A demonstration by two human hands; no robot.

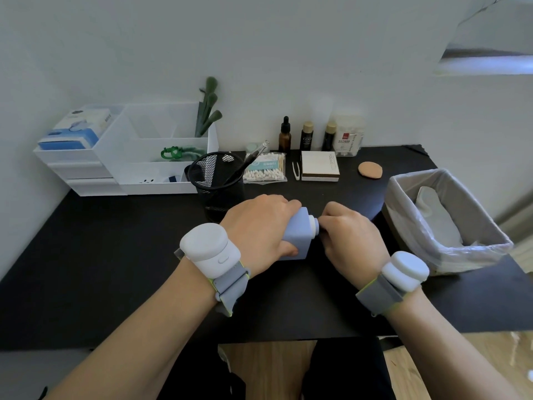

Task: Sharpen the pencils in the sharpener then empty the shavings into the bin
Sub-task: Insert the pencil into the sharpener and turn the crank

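Note:
A pale blue box-shaped sharpener [298, 235] with a white round knob on its right side stands on the black table [115, 269] at the centre. My left hand [259, 226] wraps over its top and left side and grips it. My right hand [350, 229] has its fingers curled right at the white knob; whatever they pinch is hidden, and no pencil shows there. A black mesh pen cup [219, 183] behind the hands holds a dark pencil-like stick. The bin [450, 246], lined with a clear bag, stands at the table's right edge.
White drawer organisers [129, 157] fill the back left. A pack of cotton swabs [265, 168], a white flat box [318, 166], small bottles [305, 137], tweezers and a round tan pad [370, 170] lie along the back. Wood floor shows below the table's front edge.

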